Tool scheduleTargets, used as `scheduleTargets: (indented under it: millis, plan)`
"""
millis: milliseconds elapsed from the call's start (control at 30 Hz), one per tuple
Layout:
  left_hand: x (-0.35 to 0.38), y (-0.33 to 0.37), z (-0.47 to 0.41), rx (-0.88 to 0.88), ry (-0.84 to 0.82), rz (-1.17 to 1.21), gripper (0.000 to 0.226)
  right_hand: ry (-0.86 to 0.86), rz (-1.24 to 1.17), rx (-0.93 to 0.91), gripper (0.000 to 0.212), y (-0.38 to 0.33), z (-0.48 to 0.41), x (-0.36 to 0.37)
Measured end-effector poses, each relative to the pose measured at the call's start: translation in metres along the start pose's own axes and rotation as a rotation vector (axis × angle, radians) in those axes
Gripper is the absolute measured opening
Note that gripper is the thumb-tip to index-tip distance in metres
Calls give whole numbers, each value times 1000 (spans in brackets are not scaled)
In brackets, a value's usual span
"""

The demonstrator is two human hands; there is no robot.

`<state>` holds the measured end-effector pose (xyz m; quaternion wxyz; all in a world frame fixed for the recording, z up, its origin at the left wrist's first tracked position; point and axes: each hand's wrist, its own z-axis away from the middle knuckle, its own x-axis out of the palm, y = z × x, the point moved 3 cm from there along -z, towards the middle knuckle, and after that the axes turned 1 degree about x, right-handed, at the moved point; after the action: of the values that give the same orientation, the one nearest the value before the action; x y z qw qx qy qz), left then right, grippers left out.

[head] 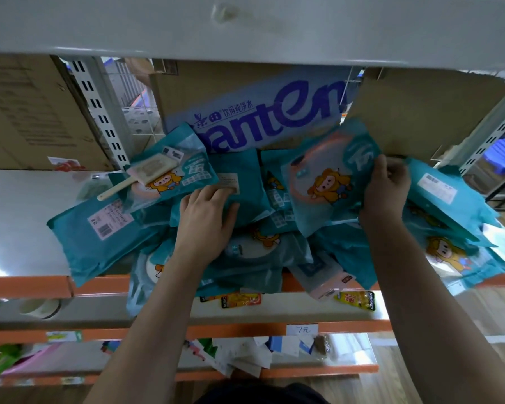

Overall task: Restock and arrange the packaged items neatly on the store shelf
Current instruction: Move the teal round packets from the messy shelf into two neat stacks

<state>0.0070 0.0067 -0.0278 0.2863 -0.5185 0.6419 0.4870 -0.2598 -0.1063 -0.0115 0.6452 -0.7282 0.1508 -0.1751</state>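
Note:
Several teal packages with a yellow cartoon figure lie in a loose heap (245, 252) on the grey shelf (21, 217). My left hand (206, 220) rests flat with spread fingers on one teal package (239, 182) in the middle of the heap. My right hand (384, 191) grips the right edge of another teal package (330, 176) and holds it tilted up above the heap. A package at the left (99, 234) lies label side up. Some packages overhang the shelf's orange front edge (27, 284).
A blue-lettered water carton (263, 118) and brown cardboard boxes (27, 112) stand at the back of the shelf. A cardboard box (420, 112) sits at the back right. Lower shelves (274, 316) hold small packets and a price tag (302, 329). A slotted upright (99, 112) stands left.

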Motion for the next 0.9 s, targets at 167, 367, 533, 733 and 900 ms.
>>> scheduleTargets:
  millis: [167, 367, 533, 733, 900]
  plan:
    - [5, -5, 3, -24, -4, -20, 36, -117, -92, 323, 17, 36, 0, -20]
    - [12, -5, 12, -29, -40, -10, 35, -383, -22, 421, 20, 45, 8, -25]
    - [11, -3, 24, -27, -18, 4, 35, -414, -12, 407, 13, 49, 8, -28]
    - [16, 18, 60, -64, -7, -4, 16, -425, -154, 423, 23, 57, 15, -37]
    - [30, 35, 87, -236, 29, -10, 33, -462, -187, 423, 22, 56, 15, -50]
